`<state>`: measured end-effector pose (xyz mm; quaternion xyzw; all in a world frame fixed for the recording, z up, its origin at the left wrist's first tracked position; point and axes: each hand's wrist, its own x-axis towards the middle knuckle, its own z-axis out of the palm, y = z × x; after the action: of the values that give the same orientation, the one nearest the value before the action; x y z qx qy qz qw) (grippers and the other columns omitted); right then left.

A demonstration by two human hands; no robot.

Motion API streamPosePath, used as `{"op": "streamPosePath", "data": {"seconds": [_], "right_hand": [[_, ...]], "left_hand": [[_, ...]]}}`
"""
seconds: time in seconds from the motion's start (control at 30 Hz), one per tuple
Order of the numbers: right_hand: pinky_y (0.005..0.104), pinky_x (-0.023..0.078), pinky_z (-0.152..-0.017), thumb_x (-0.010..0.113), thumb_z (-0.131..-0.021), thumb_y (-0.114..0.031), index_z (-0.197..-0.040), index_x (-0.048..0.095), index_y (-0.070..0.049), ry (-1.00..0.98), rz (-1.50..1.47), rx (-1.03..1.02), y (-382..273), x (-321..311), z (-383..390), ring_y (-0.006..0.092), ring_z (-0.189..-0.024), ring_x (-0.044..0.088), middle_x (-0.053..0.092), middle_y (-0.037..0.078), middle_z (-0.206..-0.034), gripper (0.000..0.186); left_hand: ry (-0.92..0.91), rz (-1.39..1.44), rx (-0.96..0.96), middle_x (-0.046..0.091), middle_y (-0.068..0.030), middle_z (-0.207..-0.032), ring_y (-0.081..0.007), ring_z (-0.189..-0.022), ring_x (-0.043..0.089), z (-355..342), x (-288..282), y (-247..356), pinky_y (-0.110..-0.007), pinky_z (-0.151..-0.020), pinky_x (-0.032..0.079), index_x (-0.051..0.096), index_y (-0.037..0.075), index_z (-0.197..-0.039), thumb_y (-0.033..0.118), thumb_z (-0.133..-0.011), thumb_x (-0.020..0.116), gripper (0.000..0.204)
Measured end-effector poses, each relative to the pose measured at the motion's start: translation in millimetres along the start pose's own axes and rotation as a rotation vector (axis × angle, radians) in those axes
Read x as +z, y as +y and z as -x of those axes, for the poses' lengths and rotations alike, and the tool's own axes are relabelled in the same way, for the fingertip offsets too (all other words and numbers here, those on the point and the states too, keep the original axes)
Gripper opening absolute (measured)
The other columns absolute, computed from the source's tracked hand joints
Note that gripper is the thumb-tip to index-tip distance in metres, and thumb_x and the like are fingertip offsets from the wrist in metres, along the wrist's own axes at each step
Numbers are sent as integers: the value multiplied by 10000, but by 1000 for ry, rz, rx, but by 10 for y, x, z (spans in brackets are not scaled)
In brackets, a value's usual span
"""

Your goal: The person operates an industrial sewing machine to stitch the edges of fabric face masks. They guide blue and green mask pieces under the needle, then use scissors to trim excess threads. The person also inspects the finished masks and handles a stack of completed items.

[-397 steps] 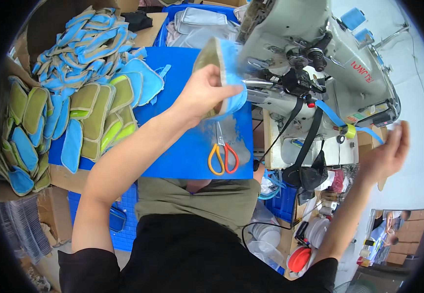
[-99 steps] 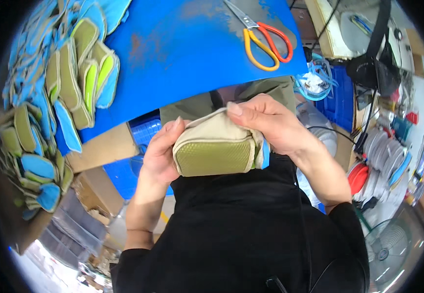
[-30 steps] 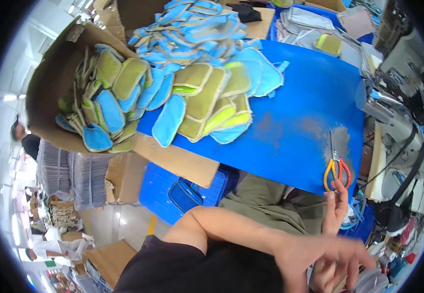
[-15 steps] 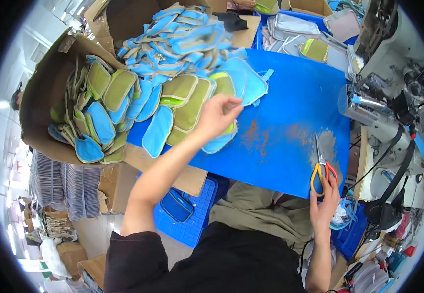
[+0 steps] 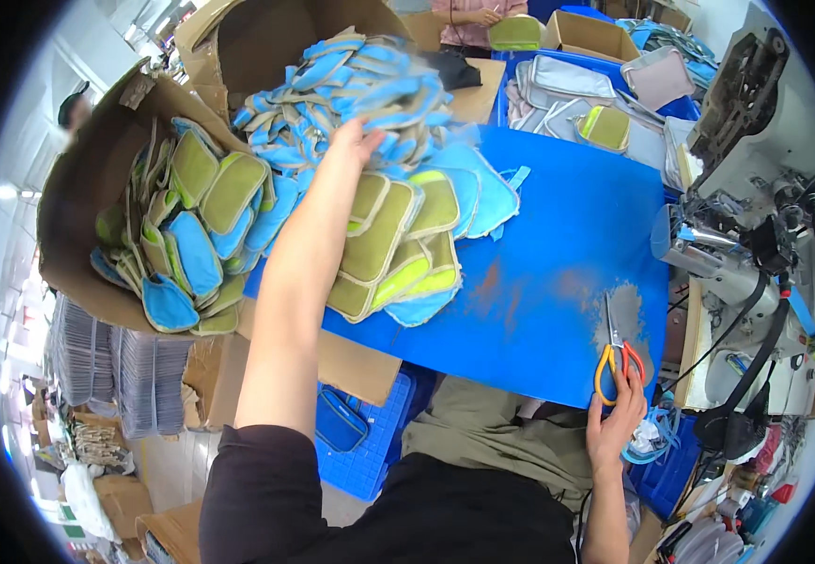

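My left hand [image 5: 357,141] reaches to the front of a heap of blue-and-grey fabric strips [image 5: 332,89], thumb apart from the fingers; nothing shows plainly in its grip. Below it, on the blue tabletop [image 5: 558,207], lie overlapping olive-green and blue fabric pouches [image 5: 376,240] with pale edging. My left forearm covers some of them. At the near right edge of the table, my right hand [image 5: 618,421] has its fingers around the handles of scissors [image 5: 618,343], one handle orange and the other red. The blades rest on the table, pointing away.
A cardboard box [image 5: 78,254] of green and blue pouches stands at the left. A sewing machine [image 5: 755,226] borders the right side. Beyond the table, a blue bin [image 5: 511,66] holds grey pouches. Farther off, another person [image 5: 481,21] works beside a green pouch.
My left hand has moved away and left, from the pouches to the strip heap. My right hand stays at the scissors. The whole view has shifted slightly.
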<state>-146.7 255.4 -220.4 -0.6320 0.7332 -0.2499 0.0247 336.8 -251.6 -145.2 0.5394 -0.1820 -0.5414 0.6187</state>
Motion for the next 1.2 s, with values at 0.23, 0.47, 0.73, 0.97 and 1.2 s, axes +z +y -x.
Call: {"op": "streamPosePath", "data": {"seconds": [0.23, 0.47, 0.73, 0.97, 1.2], "right_hand": [[517, 272, -1145, 696, -855, -210, -1392, 540, -39, 39, -3, -10, 6, 19, -20, 394, -1391, 430, 473, 216, -1497, 586], [506, 285, -1157, 723, -845, -164, -1379, 556, -38, 29, -129, 77, -8, -175, -11, 380, -1393, 438, 481, 201, -1492, 574], [439, 388, -1143, 724, -889, -76, -1365, 568, 4, 143, -834, -71, -844, -704, -781, 343, -1362, 505, 558, 199, -1430, 507], [314, 513, -878, 714, -988, -215, -1278, 621, 17, -509, -1386, 89, -1139, -718, -969, 108, -979, 605, 686, 42, -1085, 383], [323, 539, -876, 620, -1049, -286, -1162, 687, 6, -607, -2072, 321, -780, -802, -518, 132, -942, 677, 735, 55, -1080, 321]], "left_hand": [[308, 152, -118, 672, -128, -1077, -269, -747, 690, -474, -27, 16, -387, -671, 632, 646, 90, -1107, 199, -944, 743, 218], [-533, 38, 224, 694, -37, -1126, -209, -1036, 638, 961, 325, 368, -426, -1036, 466, 639, 115, -1195, 290, -1021, 644, 247], [-912, -315, 17, 707, -21, -840, -109, -697, 658, 3413, 560, 133, -267, -637, 536, 701, 70, -1034, 338, -1030, 642, 275], [-1152, -192, -408, 685, -39, -782, -110, -588, 605, 4044, 513, -328, -259, -515, 475, 691, 39, -1060, 289, -1046, 621, 260], [-1072, 770, -526, 661, -44, -1217, -123, -924, 611, 3919, 525, -758, -309, -783, 519, 530, 12, -1417, 299, -1086, 520, 438]]}}
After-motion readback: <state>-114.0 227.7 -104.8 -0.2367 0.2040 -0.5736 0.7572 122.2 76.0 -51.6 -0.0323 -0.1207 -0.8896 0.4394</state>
